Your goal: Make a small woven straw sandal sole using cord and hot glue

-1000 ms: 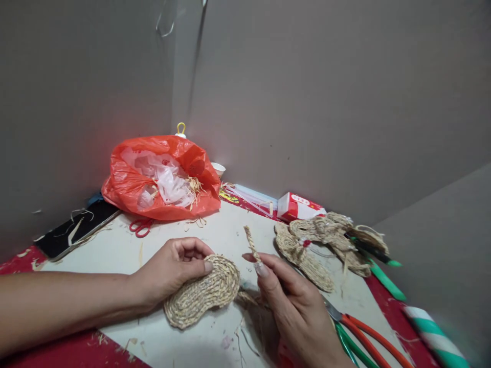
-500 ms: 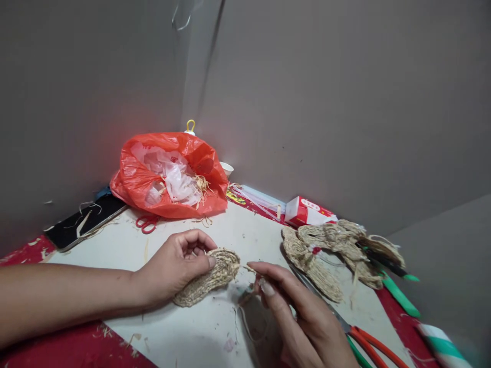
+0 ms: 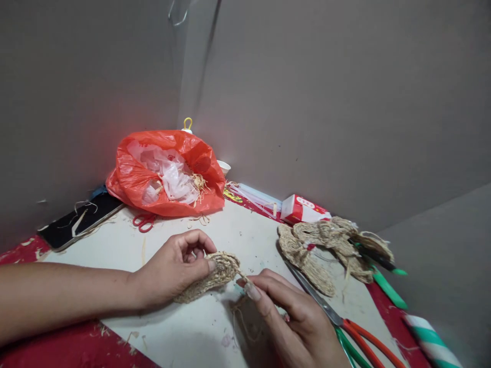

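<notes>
My left hand (image 3: pixel 176 268) grips a small oval piece of coiled, stitched straw braid (image 3: pixel 224 267), thumb on top and fingers curled behind its upper edge. From the right end of this piece a short straw strand (image 3: pixel 243 276) runs out. My right hand (image 3: pixel 297 312) pinches the strand between thumb and forefinger, just right of the piece. A pale thin thread (image 3: pixel 240 319) hangs below the right fingertips. Whether a needle is in the right fingers I cannot tell.
Orange-and-green-handled shears (image 3: pixel 345 323) lie beside my right hand, near a stack of straw pieces (image 3: pixel 318 248). Behind stand a red plastic bag (image 3: pixel 130 189) with scraps and a red-white box (image 3: pixel 303 208). Red scissors (image 3: pixel 144 222) and a black phone (image 3: pixel 80 220) lie left. Grey walls close the back.
My right hand has dropped slightly and turned, so the strand now slants down from the piece to the fingertips. My left hand keeps its hold. The view has shifted a little.
</notes>
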Tool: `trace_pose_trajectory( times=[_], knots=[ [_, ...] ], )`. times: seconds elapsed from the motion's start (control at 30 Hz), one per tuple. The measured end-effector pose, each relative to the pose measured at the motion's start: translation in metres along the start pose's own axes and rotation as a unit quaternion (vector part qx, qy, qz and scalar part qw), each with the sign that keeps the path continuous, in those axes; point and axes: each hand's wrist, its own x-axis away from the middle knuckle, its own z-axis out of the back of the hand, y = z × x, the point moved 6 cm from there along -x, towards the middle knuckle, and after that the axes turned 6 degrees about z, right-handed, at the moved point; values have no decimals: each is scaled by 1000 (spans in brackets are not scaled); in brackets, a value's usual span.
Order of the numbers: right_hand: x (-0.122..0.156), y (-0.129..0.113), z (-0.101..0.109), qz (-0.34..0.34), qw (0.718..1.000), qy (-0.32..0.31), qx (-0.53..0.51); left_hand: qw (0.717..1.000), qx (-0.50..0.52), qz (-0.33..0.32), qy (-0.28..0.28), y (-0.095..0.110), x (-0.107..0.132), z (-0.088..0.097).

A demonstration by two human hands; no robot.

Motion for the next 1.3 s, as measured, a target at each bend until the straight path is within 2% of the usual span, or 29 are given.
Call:
trace_pose_trajectory(
  times=[0.07, 0.13, 0.23, 0.33, 0.47, 0.63, 0.83, 1.1, 1.3],
  knots=[
    [3, 8, 1, -43, 999, 32, -12, 1000, 10, 17, -8, 0, 0, -2],
    [6, 17, 0, -117, 990, 64, -54, 999, 30, 30, -17, -2, 0, -4],
    [7, 24, -6, -223, 951, 104, -187, 996, 65, 37, -39, -5, 3, -9],
    [2, 21, -14, -265, 911, 112, -295, 991, 99, 48, -75, -11, 5, -16],
    [0, 22, -18, -288, 898, 87, -322, 988, 103, 60, -98, -15, 7, -22],
    [2, 26, -18, -285, 903, 83, -309, 993, 60, 52, -89, -8, 7, -23],
    [3, 25, -21, -298, 891, 80, -334, 996, 46, 32, -76, -5, 7, -22],
    [2, 24, -21, -285, 908, 63, -302, 993, 61, 50, -89, -5, 7, -25],
    [4, 26, -25, -299, 888, 56, -346, 993, 42, 55, -99, -7, 6, -25]
  ],
)
